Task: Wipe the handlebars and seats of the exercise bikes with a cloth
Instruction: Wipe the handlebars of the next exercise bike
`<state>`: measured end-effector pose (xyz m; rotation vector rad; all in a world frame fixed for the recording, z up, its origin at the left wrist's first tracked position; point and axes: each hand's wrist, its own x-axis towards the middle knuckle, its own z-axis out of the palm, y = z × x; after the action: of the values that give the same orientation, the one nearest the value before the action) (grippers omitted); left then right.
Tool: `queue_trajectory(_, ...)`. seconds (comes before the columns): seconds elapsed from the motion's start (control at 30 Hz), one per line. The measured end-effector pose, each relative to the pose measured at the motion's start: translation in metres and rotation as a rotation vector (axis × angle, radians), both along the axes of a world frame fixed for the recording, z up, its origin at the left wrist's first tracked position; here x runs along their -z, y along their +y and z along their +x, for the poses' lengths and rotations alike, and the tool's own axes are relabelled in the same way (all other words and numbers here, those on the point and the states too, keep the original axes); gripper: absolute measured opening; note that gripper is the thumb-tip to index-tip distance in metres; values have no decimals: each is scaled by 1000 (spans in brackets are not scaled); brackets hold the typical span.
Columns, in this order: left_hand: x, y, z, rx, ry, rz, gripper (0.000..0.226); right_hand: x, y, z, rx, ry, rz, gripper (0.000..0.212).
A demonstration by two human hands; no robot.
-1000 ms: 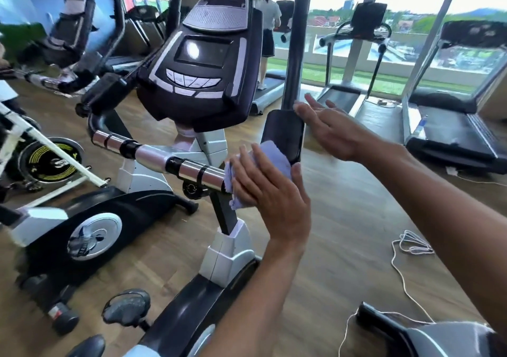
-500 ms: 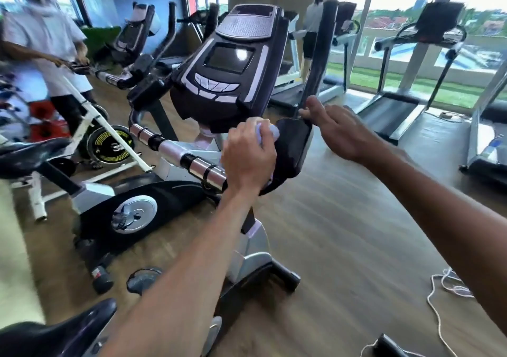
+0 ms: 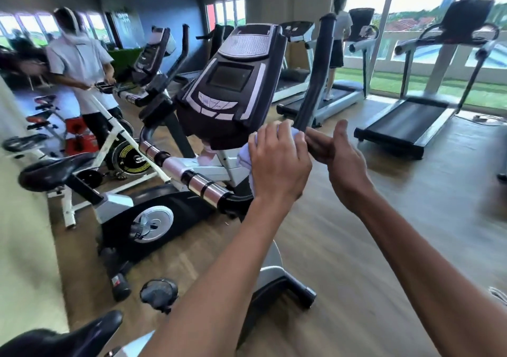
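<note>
I stand at an exercise bike with a dark console [image 3: 233, 87]. Its handlebar has a chrome cross section [image 3: 192, 175] and a black upright grip [image 3: 318, 76]. My left hand [image 3: 277, 162] grips a pale cloth [image 3: 244, 156] against the foot of that upright grip, and most of the cloth is hidden under the fingers. My right hand [image 3: 343, 162] is just to the right, fingers straight and thumb up, its fingertips touching the grip's base. This bike's black seat [image 3: 68, 337] shows at the bottom left.
A second bike with a black seat [image 3: 52, 170] stands to the left, and a person in a white shirt [image 3: 79, 63] is behind it. Treadmills [image 3: 406, 126] line the windows at the right, with another person [image 3: 338, 41] on one. The floor is wood.
My left hand has slid the cloth up from the chrome bar's end to the foot of the upright grip. My right hand has closed in beside it. The view has swung left.
</note>
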<state>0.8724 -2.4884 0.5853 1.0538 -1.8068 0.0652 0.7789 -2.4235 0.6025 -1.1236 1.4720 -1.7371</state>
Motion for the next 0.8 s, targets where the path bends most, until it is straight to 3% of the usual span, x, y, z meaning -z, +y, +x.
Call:
queue_trajectory(0.17, 21, 32, 22, 95, -7, -30, 46, 10, 2, -1, 7, -21, -45, 67)
queue_trajectory(0.33, -16, -13, -1, 60, -33, 78, 52, 7, -4, 4, 24, 75, -42, 61)
queue_trajectory(0.43, -13, -10, -4, 53, -24, 75, 41, 6, -3, 6, 26, 197, -26, 56)
queue_trajectory(0.53, 13, 17, 23, 94, 0, -57, 32, 0, -1, 2, 35, 236, 25, 59)
queue_trajectory(0.6, 24, 25, 53, 212, -29, -138, 29, -9, -1, 3, 60, 369, 54, 57)
queue_trajectory(0.67, 25, 15, 89, 305, 1, -165, 29, -19, -3, 18, 119, 620, 45, 48)
queue_trajectory(0.73, 23, -3, 119, 238, 141, -168, 30, -27, -6, 35, 140, 810, 13, 36)
queue_trajectory(0.8, 31, -22, 145, 73, 262, -152, 30, -32, -19, 54, 157, 924, 36, 40)
